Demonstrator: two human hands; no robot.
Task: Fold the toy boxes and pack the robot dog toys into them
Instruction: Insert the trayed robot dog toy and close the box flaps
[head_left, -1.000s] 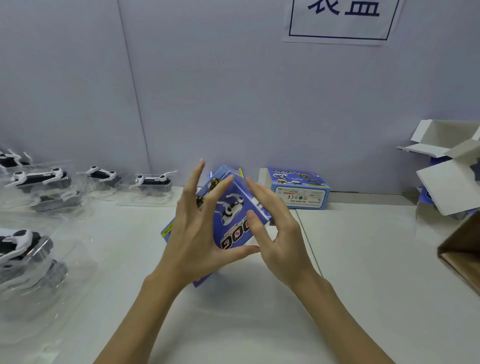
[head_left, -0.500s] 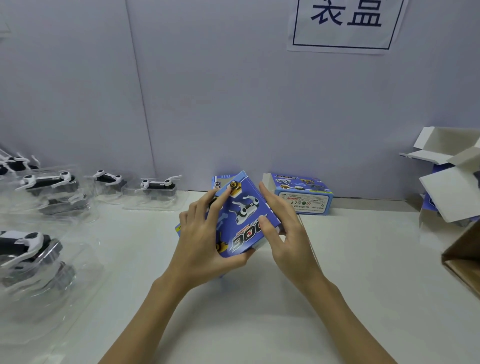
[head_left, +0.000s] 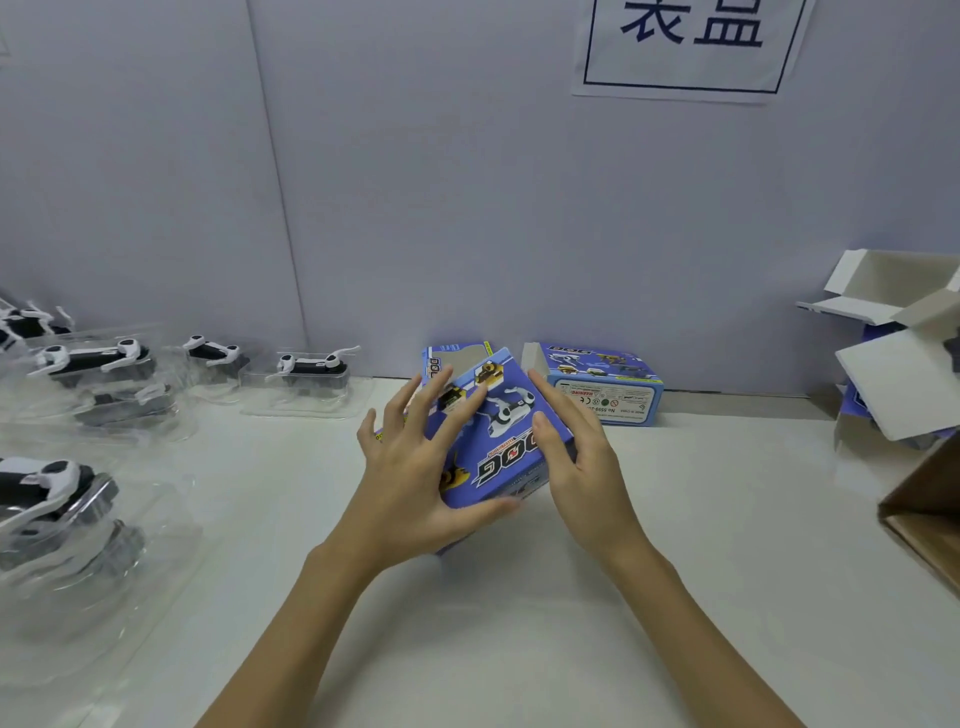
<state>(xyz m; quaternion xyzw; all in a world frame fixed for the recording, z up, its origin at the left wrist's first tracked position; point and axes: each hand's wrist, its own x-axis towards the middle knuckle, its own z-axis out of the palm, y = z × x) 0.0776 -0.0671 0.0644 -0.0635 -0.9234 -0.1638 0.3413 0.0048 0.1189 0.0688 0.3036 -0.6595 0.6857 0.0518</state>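
Fingers (head_left: 441, 415) of both hands straight and spread, pressing blue toy box (head_left: 498, 447) between them, tilted above table (head_left: 727, 545)

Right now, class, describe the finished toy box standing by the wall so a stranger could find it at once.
Find the paper sign on the grey wall and look straight down to the white table. There a closed blue box stands against the wall. Unlike the blue box between the hands, nobody touches it, and its white warning label faces you.
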